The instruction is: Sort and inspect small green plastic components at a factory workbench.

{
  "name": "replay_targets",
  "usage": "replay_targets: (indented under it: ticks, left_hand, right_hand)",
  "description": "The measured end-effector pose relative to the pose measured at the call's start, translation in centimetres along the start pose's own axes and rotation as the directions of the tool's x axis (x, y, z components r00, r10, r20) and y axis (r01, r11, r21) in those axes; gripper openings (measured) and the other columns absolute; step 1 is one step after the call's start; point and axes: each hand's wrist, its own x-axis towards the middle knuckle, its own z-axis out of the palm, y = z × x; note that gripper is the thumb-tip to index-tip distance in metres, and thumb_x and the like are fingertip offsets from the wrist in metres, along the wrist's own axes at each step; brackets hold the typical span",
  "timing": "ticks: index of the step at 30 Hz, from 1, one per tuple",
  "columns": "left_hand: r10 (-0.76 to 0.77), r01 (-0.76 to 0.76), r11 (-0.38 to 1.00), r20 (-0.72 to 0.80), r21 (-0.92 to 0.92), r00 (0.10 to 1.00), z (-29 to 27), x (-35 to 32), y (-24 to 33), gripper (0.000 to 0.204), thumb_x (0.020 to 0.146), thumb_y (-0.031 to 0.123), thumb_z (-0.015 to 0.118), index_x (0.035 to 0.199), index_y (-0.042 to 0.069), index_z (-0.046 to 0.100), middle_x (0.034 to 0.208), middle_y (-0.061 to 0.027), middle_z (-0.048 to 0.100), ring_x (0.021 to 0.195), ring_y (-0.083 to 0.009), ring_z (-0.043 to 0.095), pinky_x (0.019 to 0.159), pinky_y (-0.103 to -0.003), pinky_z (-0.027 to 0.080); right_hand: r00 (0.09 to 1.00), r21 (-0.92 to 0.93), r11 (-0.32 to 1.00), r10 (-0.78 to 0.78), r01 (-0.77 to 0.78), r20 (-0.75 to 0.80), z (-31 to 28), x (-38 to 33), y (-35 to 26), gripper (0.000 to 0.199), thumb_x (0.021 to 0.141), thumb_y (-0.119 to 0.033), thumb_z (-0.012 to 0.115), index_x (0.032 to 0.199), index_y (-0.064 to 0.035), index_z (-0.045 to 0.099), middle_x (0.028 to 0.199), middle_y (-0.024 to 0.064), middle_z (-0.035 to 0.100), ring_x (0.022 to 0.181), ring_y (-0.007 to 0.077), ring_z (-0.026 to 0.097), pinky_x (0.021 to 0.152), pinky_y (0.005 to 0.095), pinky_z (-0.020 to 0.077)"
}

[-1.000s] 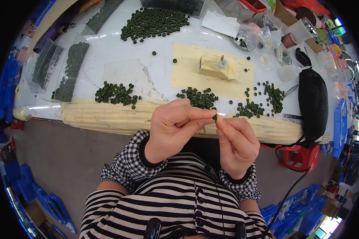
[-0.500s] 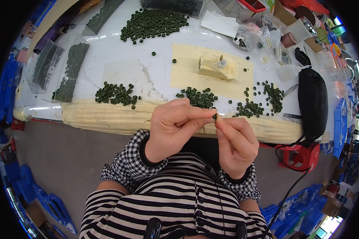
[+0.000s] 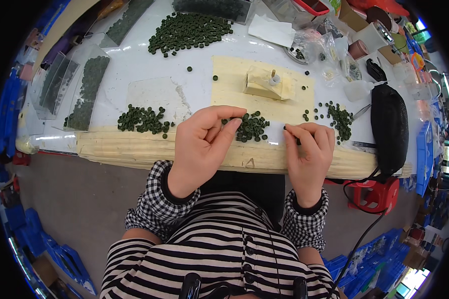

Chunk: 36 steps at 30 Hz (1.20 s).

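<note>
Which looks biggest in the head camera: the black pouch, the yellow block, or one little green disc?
1. black pouch
2. yellow block
3. green disc, tiny.
The fisheye bends the edges, so the pouch's look is less sure.

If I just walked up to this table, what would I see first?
Probably the two bare hands over the near edge of the white table: the left hand reaches to a little pile of small dark green round discs, and the right hand pinches something thin and dark. Next, the big heap of the same green discs at the far side, and a pale yellow block with a peg in the middle.
</note>
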Motion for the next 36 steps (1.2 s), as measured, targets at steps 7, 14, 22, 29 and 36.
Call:
replay_targets:
  ticks: [7,14,22,29,36]
  left_hand:
    - [-0.380,0.382,0.218,0.282,-0.898,0.881,-1.2,-0.1,1.0,0.024,0.099,0.006,0.039,0.119,-0.002,0.047,0.100,-0.0070,0.050,0.080,-0.0105,0.045,0.065,-0.019,0.040]
    - [-0.391,0.446,0.192,0.349,-0.874,0.852,-0.9,-0.7,1.1,0.027,0.100,0.014,0.041,0.121,-0.001,0.049,0.094,-0.0042,0.055,0.075,-0.0074,0.048,0.059,-0.016,0.040]
    - [-0.350,0.488,0.232,0.396,-0.841,0.849,-0.4,-0.9,1.2,0.036,0.102,0.018,0.039,0.128,-0.006,0.045,0.083,0.0019,0.045,0.067,-0.0062,0.039,0.059,-0.018,0.036]
    - [-0.423,0.532,0.273,0.397,-0.801,0.814,0.1,-1.2,1.7,0.033,0.099,0.017,0.047,0.125,-0.003,0.050,0.089,-0.0002,0.057,0.071,-0.0051,0.046,0.061,-0.016,0.038]
    - [-0.326,0.584,0.159,0.516,-0.796,0.792,0.6,-2.1,-0.1,0.032,0.099,0.020,0.048,0.122,-0.002,0.052,0.090,-0.0038,0.060,0.063,-0.0044,0.043,0.054,-0.016,0.037]
  right_hand:
    - [1.000,0.024,1.000,0.015,-0.015,-0.026,0.3,0.3,0.2,0.012,0.074,0.001,0.069,0.084,-0.0031,0.063,0.082,0.0055,0.061,0.079,0.0246,0.053,0.071,0.0341,0.0418]
    - [0.991,0.218,0.975,0.075,-0.050,-0.108,0.2,-0.3,-0.8,0.015,0.071,0.007,0.068,0.083,-0.0008,0.061,0.078,0.0082,0.062,0.071,0.0243,0.056,0.063,0.0314,0.0439]
    - [0.985,0.299,0.951,0.122,-0.080,-0.125,0.1,-0.9,-1.2,0.012,0.074,0.006,0.070,0.082,0.0004,0.064,0.075,0.0086,0.063,0.066,0.0219,0.057,0.062,0.0298,0.0448]
    - [0.977,0.435,0.892,0.187,-0.126,-0.101,0.4,-1.2,-1.7,0.015,0.073,0.007,0.071,0.086,0.0016,0.067,0.077,0.0101,0.066,0.068,0.0207,0.060,0.064,0.0279,0.0463]
    - [0.991,0.435,0.899,0.101,-0.054,-0.084,-0.3,-1.0,-2.1,0.019,0.074,0.011,0.068,0.090,0.0021,0.067,0.081,0.0101,0.067,0.074,0.0199,0.062,0.068,0.0280,0.0466]
